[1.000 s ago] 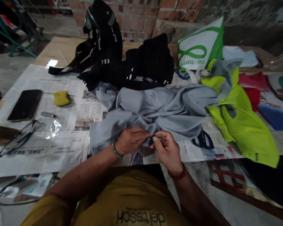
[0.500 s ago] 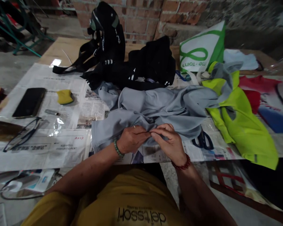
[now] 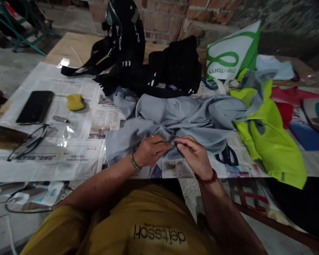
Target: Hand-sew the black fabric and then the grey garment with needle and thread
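Observation:
A grey garment [image 3: 170,113] lies crumpled across the newspaper in front of me. My left hand [image 3: 152,150], with a green bead bracelet, is closed in a pinch on the garment's near part. Close beside it, my right hand [image 3: 194,154], wearing a red bead bracelet, has thumb and forefinger brought together over the fabric. A tiny pale spot shows between the fingertips of both hands, too small to name. Dark-handled scissors [image 3: 227,156] rest to the right of my right hand, partly under the cloth.
Newspaper covers the table [image 3: 77,159]. On the left are a phone [image 3: 35,107], a yellow sponge [image 3: 74,102], a small grey tube [image 3: 61,119] and glasses [image 3: 29,143]. Behind stand a black bag [image 3: 130,35], black clothing [image 3: 175,67] and a white-green bag [image 3: 228,56]. A neon-yellow garment [image 3: 271,134] lies right.
The fingertips of my two hands have moved slightly apart, where they met before. The whole view has shifted a little; the garment stays in about the same place.

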{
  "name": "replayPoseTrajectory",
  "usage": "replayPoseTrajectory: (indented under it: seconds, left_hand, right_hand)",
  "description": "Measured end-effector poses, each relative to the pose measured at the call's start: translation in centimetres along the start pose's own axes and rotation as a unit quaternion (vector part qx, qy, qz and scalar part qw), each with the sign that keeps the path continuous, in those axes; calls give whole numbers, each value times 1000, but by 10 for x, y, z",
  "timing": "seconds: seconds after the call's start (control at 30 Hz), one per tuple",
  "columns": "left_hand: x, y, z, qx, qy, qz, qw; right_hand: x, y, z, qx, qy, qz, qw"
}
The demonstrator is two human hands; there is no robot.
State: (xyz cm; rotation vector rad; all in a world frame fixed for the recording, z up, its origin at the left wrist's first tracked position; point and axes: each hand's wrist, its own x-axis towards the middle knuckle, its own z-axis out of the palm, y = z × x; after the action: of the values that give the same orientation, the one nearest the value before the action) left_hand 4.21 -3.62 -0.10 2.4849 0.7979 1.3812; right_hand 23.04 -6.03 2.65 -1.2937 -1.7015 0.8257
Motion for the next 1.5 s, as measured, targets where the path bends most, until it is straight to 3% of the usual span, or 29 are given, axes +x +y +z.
replayPoseTrajectory:
  seconds: [0.1,0.37,0.53,0.63,0.93,1.13,1.3,1.5]
  left_hand:
    - [-1,0,0,2,-3,-4,1000]
    - [-1,-1,1,-13,-24,-20,999]
    - [-7,2,2,5,-60,-101,993]
    - [-16,8,2,4,-65,-136,989]
    - [-23,3,-3,0,-105,-150,983]
    - [-21,-17,-5,-50,-78,-133,987]
    - [-24,-33,-3,-41,-151,-81,984]
    - [2,-59,-11,-28,-239,-20,971]
  right_hand:
    - [-1,0,1,13,-20,-21,1000]
    - [-2,7,14,33,28,2,999]
    - [-1,8,14,35,79,12,996]
    - [0,6,14,43,73,14,996]
    - [17,2,15,124,70,63,988]
    - [40,8,27,201,82,64,974]
    - [61,8,19,253,139,66,955]
    - [71,-8,3,288,58,108,950]
